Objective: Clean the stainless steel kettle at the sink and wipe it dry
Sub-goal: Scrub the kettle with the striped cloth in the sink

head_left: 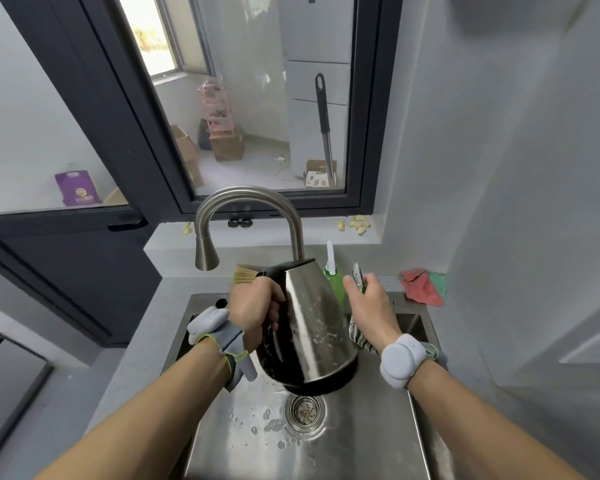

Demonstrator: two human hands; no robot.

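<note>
The left hand (257,308) grips the kettle (309,327) by its handle, tilted over the sink (326,445). The right hand (369,306) clutches a scouring pad (359,278) beside it. Suds show scrubbing underway; rinsing and drying with the cloth (423,285) remain.

Scene was evenly lit, soft daylight coming through the window (257,98) ahead; the small far window (153,32) was blown out white. No hard shadows, only faint shading under the forearms. The kettle (309,327) and sink (326,445) showed dull streaky reflections, no harsh glare. Wide-angle bending was strong: window frame and walls leaned outward at the edges. Overall slightly soft, compression smear on walls.
</note>
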